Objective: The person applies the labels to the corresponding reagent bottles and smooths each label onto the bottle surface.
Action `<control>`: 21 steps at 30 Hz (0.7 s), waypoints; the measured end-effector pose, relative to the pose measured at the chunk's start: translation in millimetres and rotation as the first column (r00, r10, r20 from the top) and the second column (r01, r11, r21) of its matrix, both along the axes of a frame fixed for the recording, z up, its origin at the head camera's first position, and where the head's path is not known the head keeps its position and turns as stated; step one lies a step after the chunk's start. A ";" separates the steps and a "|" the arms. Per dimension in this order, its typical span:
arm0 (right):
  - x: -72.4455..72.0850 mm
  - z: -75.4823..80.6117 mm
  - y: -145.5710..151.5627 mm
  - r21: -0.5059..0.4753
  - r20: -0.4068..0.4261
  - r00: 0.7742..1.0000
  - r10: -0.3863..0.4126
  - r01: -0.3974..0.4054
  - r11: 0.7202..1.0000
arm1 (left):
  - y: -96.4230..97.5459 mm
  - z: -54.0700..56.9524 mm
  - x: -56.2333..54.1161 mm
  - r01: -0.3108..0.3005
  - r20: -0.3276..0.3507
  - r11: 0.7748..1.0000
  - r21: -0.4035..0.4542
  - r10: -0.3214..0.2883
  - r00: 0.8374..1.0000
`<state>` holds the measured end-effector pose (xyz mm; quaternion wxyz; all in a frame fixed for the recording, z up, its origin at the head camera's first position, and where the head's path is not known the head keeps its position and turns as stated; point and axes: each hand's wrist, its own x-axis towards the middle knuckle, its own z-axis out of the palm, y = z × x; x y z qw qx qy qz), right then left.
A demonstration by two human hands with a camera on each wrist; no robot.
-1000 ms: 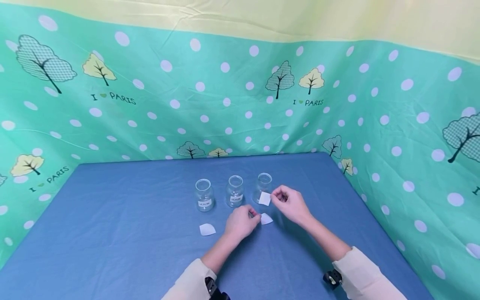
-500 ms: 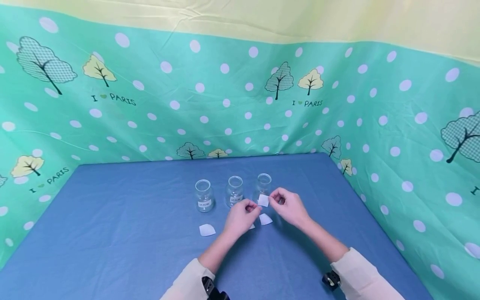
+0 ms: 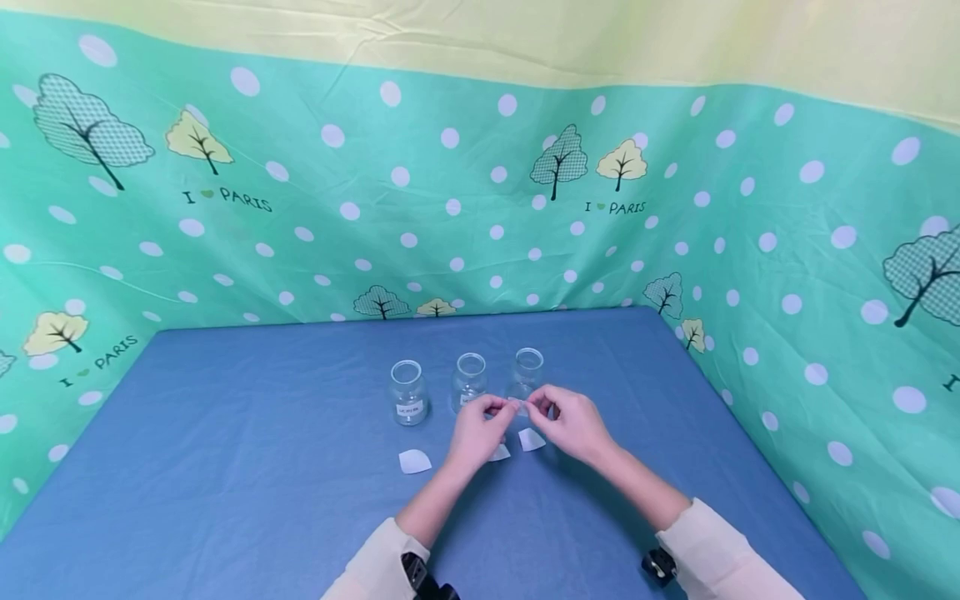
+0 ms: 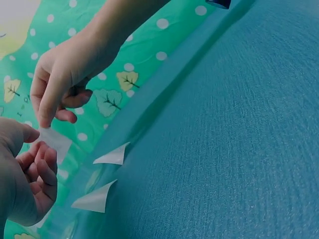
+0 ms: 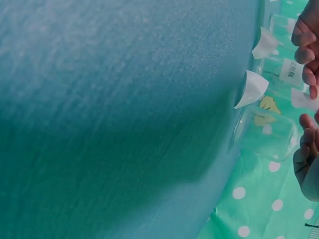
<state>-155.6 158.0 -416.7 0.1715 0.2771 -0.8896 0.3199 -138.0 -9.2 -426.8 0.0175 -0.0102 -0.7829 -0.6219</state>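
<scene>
Both hands meet in front of the right-hand glass jar and hold a small white sticker between them, above the table. My left hand pinches one edge of it between thumb and fingers. At its other side, the right hand pinches it with thumb and index finger. The middle jar and the left jar each bear a white label with small dark print. On the right jar I see no label in the right wrist view.
Curled white paper pieces lie on the blue tablecloth: one piece before the left jar, another below the hands, and a third partly behind the left hand. A green dotted curtain stands behind the table and at its sides.
My left hand has risen from beside a paper piece to the sticker, uncovering another paper piece. The right hand has come slightly down and left with the sticker, which now tilts flatter.
</scene>
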 end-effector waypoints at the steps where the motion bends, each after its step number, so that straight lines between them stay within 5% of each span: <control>1: 0.2 -0.4 -0.2 0.014 -0.023 1.000 0.008 -0.007 1.000 | -0.2 -0.3 -0.3 0.000 0.009 1.000 0.008 0.000 1.000; 7: 1.8 -2.0 -1.0 0.087 -0.113 0.993 0.037 -0.027 0.996 | -0.2 -3.0 -2.5 -0.006 0.043 0.999 0.050 0.004 0.999; 21: 2.6 -5.7 -1.9 0.129 -0.158 0.984 0.080 -0.060 0.990 | 0.5 -3.5 -3.7 -0.004 0.049 0.997 0.071 0.001 0.999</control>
